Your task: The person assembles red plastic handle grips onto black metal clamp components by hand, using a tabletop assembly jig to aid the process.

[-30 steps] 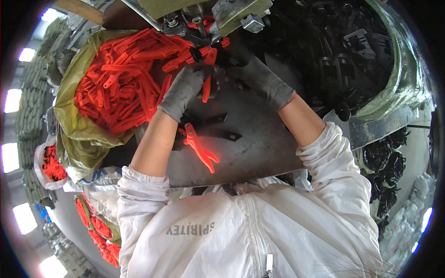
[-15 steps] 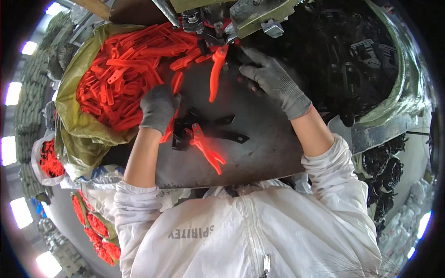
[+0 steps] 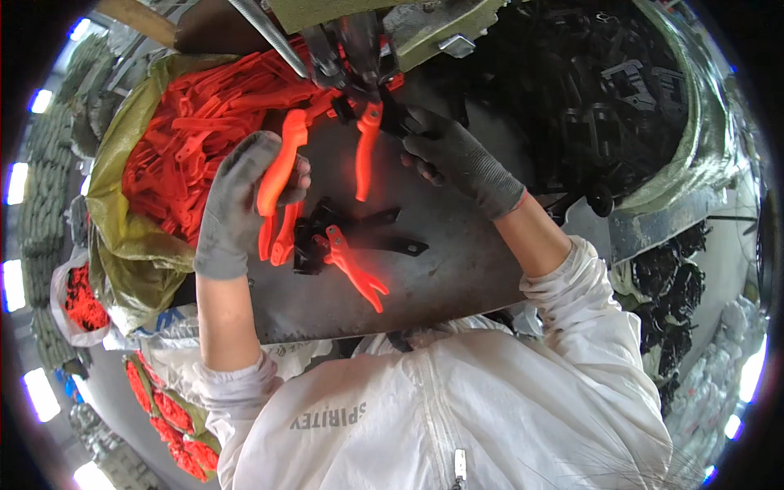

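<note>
The steel bench [image 3: 457, 278] slopes toward me, with the sack of orange handles [image 3: 175, 155] at my left for easy reach. My right hand [image 3: 457, 159] pinches a black part, steadying the orange-handled piece [image 3: 366, 155] hanging under the press [image 3: 359, 49]. My left hand [image 3: 237, 200] grips one orange handle [image 3: 278, 175], kept ready beside it.

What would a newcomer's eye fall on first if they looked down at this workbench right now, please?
Most striking is the heap of bright orange handles filling an olive sack at the upper left. The gloved left hand grips some of these handles, while the gloved right hand holds an orange-handled tool up at the green machine at the top. To the right lies a dark mass of black metal parts.
</note>
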Available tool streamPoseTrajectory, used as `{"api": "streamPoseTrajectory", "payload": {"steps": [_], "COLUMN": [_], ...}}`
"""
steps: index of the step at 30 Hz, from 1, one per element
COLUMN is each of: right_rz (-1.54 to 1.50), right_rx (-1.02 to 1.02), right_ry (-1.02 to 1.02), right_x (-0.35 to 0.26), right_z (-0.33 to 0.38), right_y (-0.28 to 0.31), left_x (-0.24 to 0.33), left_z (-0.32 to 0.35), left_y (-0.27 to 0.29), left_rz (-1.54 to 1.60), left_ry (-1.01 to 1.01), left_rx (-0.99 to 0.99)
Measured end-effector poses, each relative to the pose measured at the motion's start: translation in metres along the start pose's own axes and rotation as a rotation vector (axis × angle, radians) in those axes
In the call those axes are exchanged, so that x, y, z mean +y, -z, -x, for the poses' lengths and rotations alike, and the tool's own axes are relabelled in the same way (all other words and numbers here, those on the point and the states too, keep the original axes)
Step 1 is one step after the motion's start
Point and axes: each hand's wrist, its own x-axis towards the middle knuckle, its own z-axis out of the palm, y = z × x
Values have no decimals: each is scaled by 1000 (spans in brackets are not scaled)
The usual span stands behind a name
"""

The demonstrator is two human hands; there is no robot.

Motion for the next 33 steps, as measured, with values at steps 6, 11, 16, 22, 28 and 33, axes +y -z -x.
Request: {"api": "streamPoseTrajectory", "payload": {"steps": [6, 11, 16, 22, 28, 33], "right_rz": [556, 1282, 942, -203, -29, 0], "right_rx": [-109, 801, 845, 148, 109, 65], "right_ry": [313, 434, 528, 175, 303, 340], "right_x": [-1, 25, 9, -29, -23, -31], "right_z": [-5, -61, -50, 4, -3, 1], "right_y": [8, 62, 68, 18, 20, 5], "left_x": [-45, -85, -70, -45, -24, -31], "left_z": [3, -21, -41, -65, -62, -66], "left_y": [-68, -53, -49, -55, -64, -60], "left_rz": [-292, -386, -379, -228, -362, -336], "left_ry": [-175, 71, 53, -109, 26, -16], "left_rx": [-104, -114, 58, -20, -55, -17]}}
